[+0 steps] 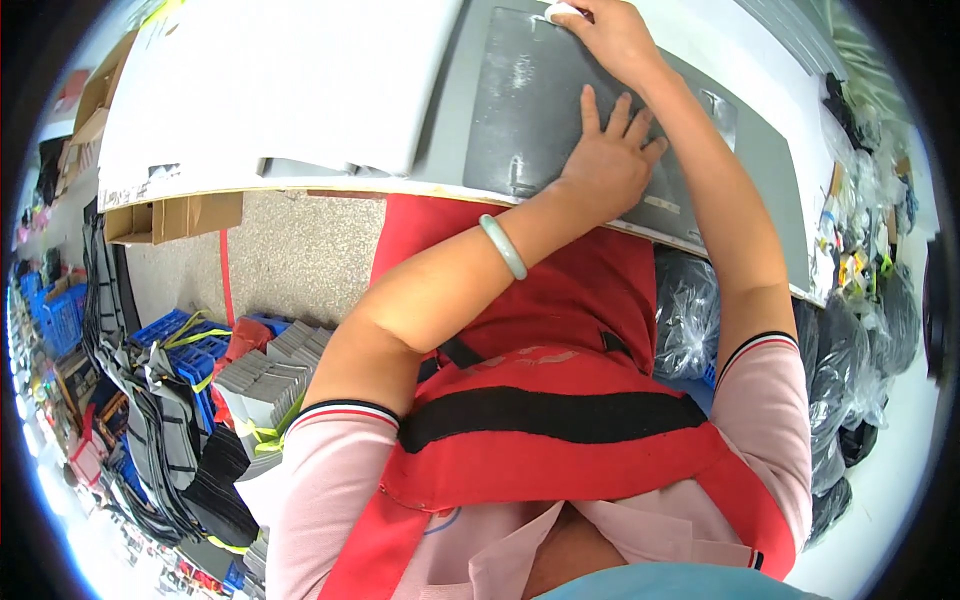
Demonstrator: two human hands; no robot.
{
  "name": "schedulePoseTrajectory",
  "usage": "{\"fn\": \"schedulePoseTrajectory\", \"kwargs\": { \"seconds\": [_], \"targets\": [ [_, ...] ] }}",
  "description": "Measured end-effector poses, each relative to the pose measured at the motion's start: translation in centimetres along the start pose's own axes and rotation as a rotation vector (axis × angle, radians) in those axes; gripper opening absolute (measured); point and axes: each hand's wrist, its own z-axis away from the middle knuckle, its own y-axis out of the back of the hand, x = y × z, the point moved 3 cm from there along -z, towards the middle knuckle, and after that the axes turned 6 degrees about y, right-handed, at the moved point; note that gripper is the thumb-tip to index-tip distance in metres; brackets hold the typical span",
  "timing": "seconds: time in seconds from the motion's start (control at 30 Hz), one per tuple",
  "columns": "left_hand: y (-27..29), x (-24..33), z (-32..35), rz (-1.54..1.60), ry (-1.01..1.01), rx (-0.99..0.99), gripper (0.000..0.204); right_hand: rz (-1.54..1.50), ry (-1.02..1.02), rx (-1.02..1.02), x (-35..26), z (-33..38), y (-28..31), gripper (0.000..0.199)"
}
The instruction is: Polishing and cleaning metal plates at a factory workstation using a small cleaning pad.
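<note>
My left hand [608, 155] lies flat with fingers spread on a dark grey sheet [520, 100] that rests on the white table [250, 70]. A pale green bangle [502, 246] circles that wrist. My right hand [612, 38] reaches farther up the same sheet and pinches a small white piece [560, 12] at the sheet's far edge. A larger grey panel [770, 170] lies under the dark sheet. I wear a red apron over a pink shirt.
Blue crates [190, 350] and stacks of grey and black flat pieces [260, 390] stand on the floor at my left. Cardboard boxes [170, 215] sit under the table. Dark plastic-wrapped bundles [850, 380] pile up at the right, beside assorted clutter.
</note>
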Motion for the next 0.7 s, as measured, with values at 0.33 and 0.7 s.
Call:
{"fn": "schedulePoseTrajectory", "kwargs": {
  "seconds": [0.33,0.7],
  "targets": [
    [-0.1,-0.5,0.2,0.033,0.003,0.037,0.047,0.256,0.075,-0.152,-2.2,-2.4,-0.8,0.020],
    [0.1,-0.1,0.0,0.024,0.000,0.082,0.040,-0.262,-0.417,0.017,0.2,-1.6,-2.7,0.013]
  ]
}}
